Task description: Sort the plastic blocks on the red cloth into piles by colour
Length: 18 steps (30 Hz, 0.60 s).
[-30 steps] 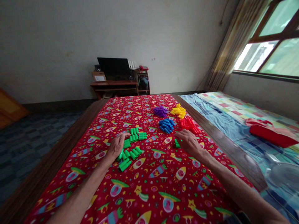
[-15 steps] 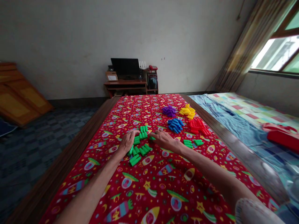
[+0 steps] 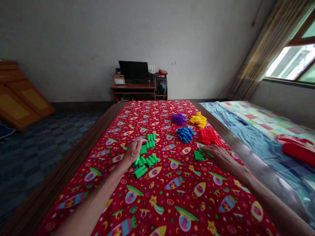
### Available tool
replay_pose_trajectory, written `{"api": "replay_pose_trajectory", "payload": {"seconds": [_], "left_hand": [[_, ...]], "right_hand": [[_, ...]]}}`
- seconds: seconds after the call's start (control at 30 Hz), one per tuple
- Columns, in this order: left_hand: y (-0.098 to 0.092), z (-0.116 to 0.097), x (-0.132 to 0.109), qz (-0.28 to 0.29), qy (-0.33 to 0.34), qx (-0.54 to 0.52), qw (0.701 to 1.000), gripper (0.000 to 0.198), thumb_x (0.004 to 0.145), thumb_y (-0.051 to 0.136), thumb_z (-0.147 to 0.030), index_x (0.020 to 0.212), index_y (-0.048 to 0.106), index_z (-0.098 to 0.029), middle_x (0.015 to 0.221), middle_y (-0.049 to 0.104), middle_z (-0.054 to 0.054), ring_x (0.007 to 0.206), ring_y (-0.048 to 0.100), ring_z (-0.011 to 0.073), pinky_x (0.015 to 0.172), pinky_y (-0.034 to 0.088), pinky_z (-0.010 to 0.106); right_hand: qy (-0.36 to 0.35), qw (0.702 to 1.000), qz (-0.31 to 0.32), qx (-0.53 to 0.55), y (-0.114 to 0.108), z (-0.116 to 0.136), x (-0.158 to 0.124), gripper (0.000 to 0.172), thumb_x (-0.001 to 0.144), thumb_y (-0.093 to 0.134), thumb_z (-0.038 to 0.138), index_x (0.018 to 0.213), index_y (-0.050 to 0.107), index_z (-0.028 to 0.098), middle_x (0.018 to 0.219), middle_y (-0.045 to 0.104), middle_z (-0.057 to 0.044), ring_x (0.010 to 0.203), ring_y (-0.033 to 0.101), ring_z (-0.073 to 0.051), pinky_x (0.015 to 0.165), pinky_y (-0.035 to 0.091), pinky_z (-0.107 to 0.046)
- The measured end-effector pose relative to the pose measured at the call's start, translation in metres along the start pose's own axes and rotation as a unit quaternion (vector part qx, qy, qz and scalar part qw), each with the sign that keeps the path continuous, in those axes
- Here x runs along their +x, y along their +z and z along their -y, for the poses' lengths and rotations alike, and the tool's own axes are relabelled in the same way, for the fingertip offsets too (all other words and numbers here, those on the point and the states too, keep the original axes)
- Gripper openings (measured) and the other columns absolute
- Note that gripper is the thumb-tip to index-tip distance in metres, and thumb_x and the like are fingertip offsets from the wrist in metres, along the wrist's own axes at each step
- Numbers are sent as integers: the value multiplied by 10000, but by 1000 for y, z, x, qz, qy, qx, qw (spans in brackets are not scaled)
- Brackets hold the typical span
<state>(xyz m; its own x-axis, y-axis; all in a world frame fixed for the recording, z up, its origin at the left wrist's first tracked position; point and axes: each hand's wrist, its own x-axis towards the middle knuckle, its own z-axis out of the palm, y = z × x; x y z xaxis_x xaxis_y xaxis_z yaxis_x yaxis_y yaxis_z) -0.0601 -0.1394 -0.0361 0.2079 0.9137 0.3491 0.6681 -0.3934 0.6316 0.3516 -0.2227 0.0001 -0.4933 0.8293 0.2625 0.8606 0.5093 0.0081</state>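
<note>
Several green cylinders [image 3: 150,160] lie in a loose group left of centre on the red patterned cloth [image 3: 169,196]. My left hand [image 3: 134,151] rests at the left edge of this group, fingers curved against the pieces. Farther right, my right hand [image 3: 218,155] is over a smaller green cluster [image 3: 198,155], with its fingers around green pieces there. Just beyond it is a red pile [image 3: 210,136], with a blue pile [image 3: 185,134] to its left. Purple pieces [image 3: 178,119] and yellow pieces [image 3: 198,120] lie farther back.
The table's dark wooden edge [image 3: 265,170] runs along the right, beside a bed [image 3: 246,121] holding a red item [image 3: 297,151]. A desk [image 3: 134,87] with a monitor [image 3: 133,70] stands beyond the far end. A wooden cabinet [image 3: 24,98] is at the left.
My right hand has moved right, from beside the main green group to the smaller green cluster. My left hand has stayed at the main group. The view has shifted slightly.
</note>
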Motion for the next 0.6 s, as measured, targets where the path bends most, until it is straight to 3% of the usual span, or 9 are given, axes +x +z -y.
{"api": "replay_pose_trajectory", "payload": {"seconds": [0.17,0.23,0.3,0.43,0.5,0.6], "left_hand": [[2,1,-1,-5,-4,-11,1000,522,920,189,-452,975,650,-214,1056,706,84,1067,632,232,988,481,401],[3,3,0,-10,-5,-28,1000,515,924,197,-461,1004,640,-210,1057,703,88,1061,635,231,979,487,402],[5,5,1,-23,-4,-41,999,506,924,213,-465,1034,627,-195,1075,693,102,1055,637,232,969,494,407],[5,12,1,-91,5,-13,996,451,912,276,-442,1070,602,-173,1158,653,124,1120,595,242,1015,456,429],[4,16,1,-120,-1,0,993,422,910,292,-427,1067,596,-181,1160,645,120,1125,587,241,1022,449,433],[4,19,1,-127,0,2,992,398,910,296,-408,1031,605,-188,1119,648,112,1092,597,235,1011,459,430]], "right_hand": [[-16,998,-67,8,1,19,30,314,983,388,295,1062,657,155,1026,700,-138,928,650,-226,794,504,-358],[-51,997,-53,25,1,40,59,302,986,377,270,994,654,151,976,700,-123,870,646,-200,772,491,-330],[-98,994,-1,47,3,68,96,286,985,369,218,922,640,150,909,690,-100,833,632,-173,764,471,-298],[-163,981,57,91,23,128,164,192,955,466,244,1052,607,158,1067,641,-119,924,607,-181,728,466,-270],[-184,978,64,71,39,149,183,229,933,490,201,1141,577,162,1145,607,-138,1011,581,-204,772,477,-289],[-179,983,40,23,59,163,189,279,922,453,129,1175,567,158,1134,605,-150,1066,548,-231,841,475,-330]]}}
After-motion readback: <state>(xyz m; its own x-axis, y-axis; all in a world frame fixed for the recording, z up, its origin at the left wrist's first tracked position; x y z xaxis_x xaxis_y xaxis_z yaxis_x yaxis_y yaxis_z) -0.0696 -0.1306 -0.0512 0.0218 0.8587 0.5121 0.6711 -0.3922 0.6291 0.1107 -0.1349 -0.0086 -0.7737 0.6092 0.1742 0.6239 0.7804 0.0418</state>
